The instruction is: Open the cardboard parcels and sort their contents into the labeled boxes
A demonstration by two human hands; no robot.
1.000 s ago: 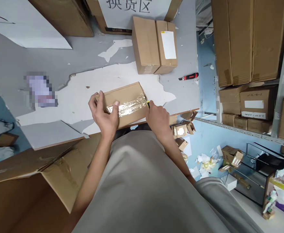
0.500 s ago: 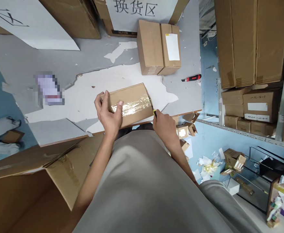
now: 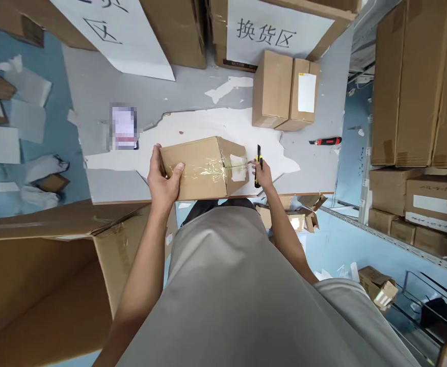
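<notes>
A taped cardboard box (image 3: pixel 191 159) lies at the front of the table, its right end face turned partly into view. Clear shiny tape runs along its top and over that end, where a white label is stuck. My left hand (image 3: pixel 164 179) grips the left end, thumb on top and fingers round the far side. Just off the right end, my right hand (image 3: pixel 263 175) is closed round a yellow and black utility knife (image 3: pixel 259 152). Its fingertips are close to the taped end; whether they touch it I cannot tell.
Two small cartons (image 3: pixel 272 92) stand behind the box. A red and black utility knife (image 3: pixel 327 141) lies to the right, a blurred phone-like item (image 3: pixel 124 125) to the left. Large labelled cartons (image 3: pixel 269 33) line the back. A big open carton (image 3: pixel 124 244) sits below left.
The knife has come away from the box's right edge and now points up in my right hand. The box has turned, showing its labelled end. My view has shifted left.
</notes>
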